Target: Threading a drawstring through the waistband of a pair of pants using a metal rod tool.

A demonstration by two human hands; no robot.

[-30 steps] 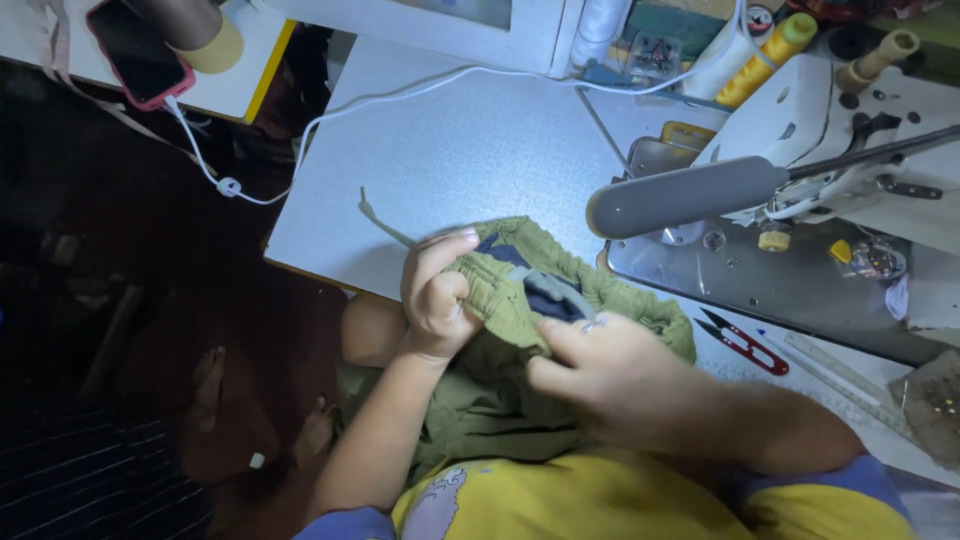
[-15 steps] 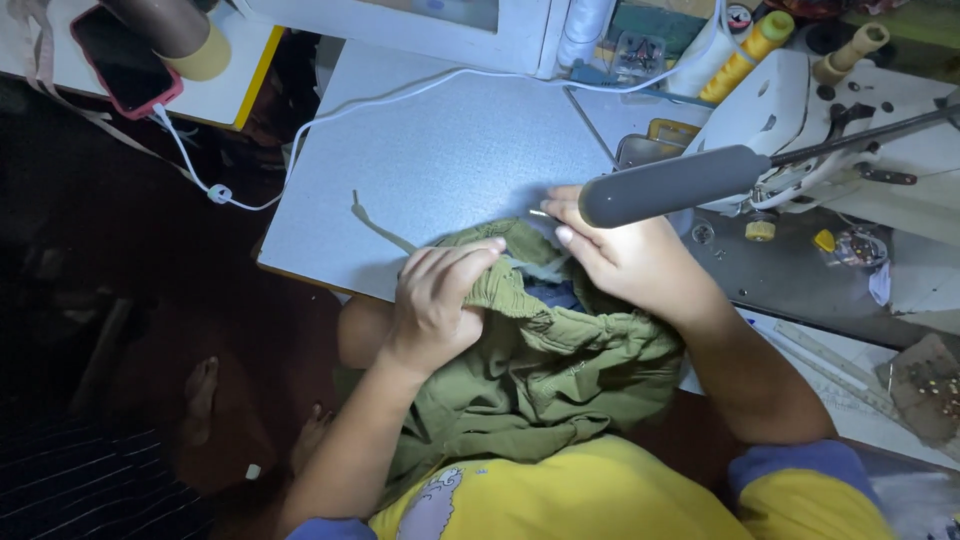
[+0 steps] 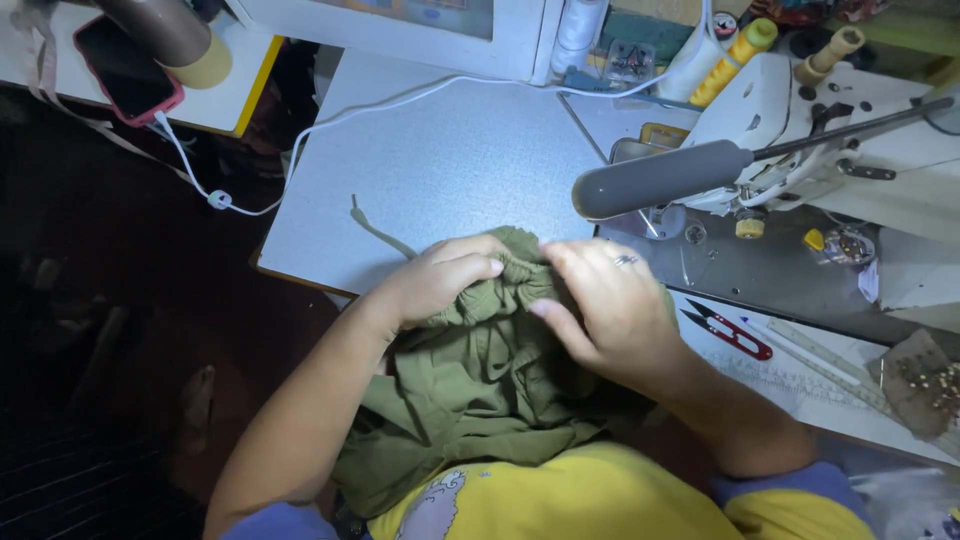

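Now, left hand: your left hand [image 3: 435, 280] lies on the gathered top edge of the olive-green garment [image 3: 470, 390], fingers curled together and pinching the puckered band; a second ago it sat further back, closer to your body.
Right hand: your right hand [image 3: 610, 305] has come back from under the lamp head, where it reached half a second ago; it presses flat on the same band, fingers close together, a ring on one of them.
Between the fingertips: a short stretch of the ruched band shows; both sets of fingertips nearly meet over it.
Garment: it hangs from the near edge of the grey table [image 3: 440, 170] down into your lap, and its top now lies further onto the table than before.
Beyond your left fingers: a loose green strip [image 3: 375, 228] lies on the table, apart from the garment.
Beyond your right fingers: the grey lamp head [image 3: 660, 180] and the white sewing machine [image 3: 790, 130] stand close.
Beside your right wrist: red-handled thread snips [image 3: 728, 330] lie untouched.
Reading: both hands have closed on one spot, so the band looks to be getting smoothed or checked.
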